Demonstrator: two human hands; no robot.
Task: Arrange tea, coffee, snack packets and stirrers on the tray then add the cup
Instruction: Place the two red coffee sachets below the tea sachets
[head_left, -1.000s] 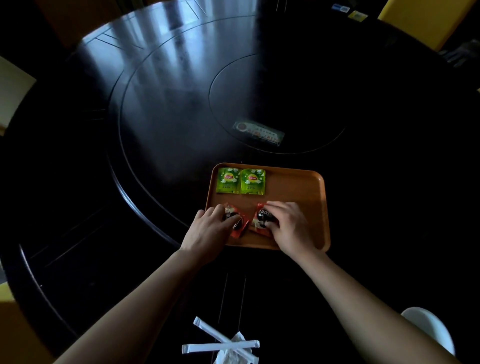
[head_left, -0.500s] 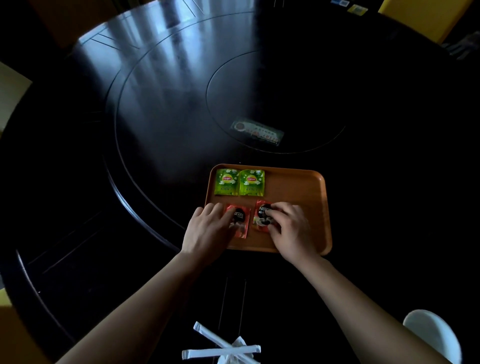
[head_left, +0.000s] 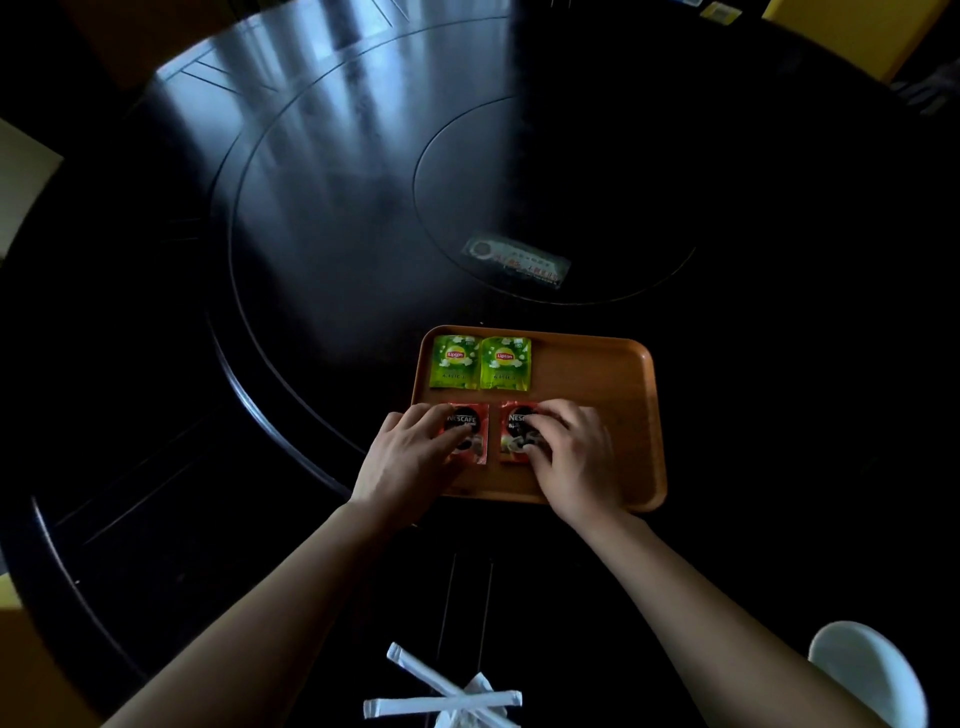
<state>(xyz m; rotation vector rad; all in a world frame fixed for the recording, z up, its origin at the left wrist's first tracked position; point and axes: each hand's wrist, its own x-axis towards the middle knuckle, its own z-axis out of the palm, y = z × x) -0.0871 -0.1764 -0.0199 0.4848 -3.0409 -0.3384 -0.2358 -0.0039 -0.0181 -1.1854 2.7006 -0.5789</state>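
Observation:
An orange tray (head_left: 597, 374) lies on the dark round table. Two green Lipton tea packets (head_left: 480, 362) sit side by side in its far left corner. Below them lie two red Nescafe coffee packets, upright and parallel. My left hand (head_left: 410, 460) presses its fingertips on the left coffee packet (head_left: 470, 426). My right hand (head_left: 571, 457) rests its fingers on the right coffee packet (head_left: 514, 431), covering its right half. White wrapped stirrers (head_left: 441, 696) lie crossed on the table near me. A white cup (head_left: 865, 670) stands at the lower right.
A clear-wrapped packet (head_left: 519, 262) lies on the table's inner turntable beyond the tray. Yellow chairs (head_left: 841, 31) stand at the far right. The tray's right half is bare wood.
Both coffee packets were tilted toward each other a second ago; my hands have turned them straight, side by side under the tea packets. The view has shifted slightly.

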